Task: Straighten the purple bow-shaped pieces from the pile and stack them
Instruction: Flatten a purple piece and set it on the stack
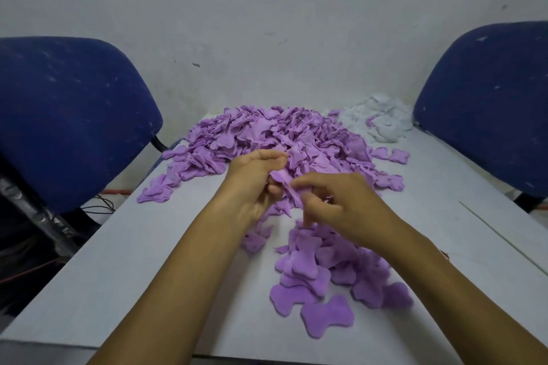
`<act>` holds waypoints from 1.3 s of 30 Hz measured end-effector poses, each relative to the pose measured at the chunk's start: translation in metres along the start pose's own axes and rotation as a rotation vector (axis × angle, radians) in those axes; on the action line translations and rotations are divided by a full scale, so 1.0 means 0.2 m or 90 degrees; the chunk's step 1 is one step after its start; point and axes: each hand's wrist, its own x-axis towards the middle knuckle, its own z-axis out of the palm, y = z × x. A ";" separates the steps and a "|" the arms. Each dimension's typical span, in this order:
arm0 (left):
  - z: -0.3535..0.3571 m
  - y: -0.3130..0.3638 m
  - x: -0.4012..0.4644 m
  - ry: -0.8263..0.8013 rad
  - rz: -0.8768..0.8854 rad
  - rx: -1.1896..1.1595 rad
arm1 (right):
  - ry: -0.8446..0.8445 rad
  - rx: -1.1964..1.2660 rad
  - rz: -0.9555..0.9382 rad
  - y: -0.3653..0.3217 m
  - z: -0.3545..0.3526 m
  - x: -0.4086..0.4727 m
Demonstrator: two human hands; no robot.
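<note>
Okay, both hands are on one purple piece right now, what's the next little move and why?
Probably pull it flat between the left hand and right hand: the held purple piece looks crumpled and folded. Then lay it on the flattened stack near the table's front, not back on the big pile.

A pale grey bench (124, 261) fills the lower middle of the frame. A dusty blue chair back (68, 115) stands at the left edge, and a second blue chair back (489, 104) at the right. A heap of white fabric scraps (382, 118) lies at the bench's far right corner. Behind is a scuffed white wall (267, 9). Dark cables (100, 206) trail at lower left, below the bench edge.
</note>
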 end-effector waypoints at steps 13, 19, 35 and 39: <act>-0.03 -0.03 -0.02 -0.293 0.011 0.157 | -0.296 0.870 0.164 0.06 0.00 0.01; -0.01 -0.04 -0.05 -0.240 0.190 0.107 | -0.154 1.007 0.194 0.07 0.02 0.02; 0.02 -0.07 -0.07 -0.118 0.320 0.193 | 0.093 0.593 0.085 0.00 0.05 0.04; 0.02 -0.06 -0.08 -0.125 0.346 0.200 | 0.118 0.552 0.066 0.02 0.02 0.04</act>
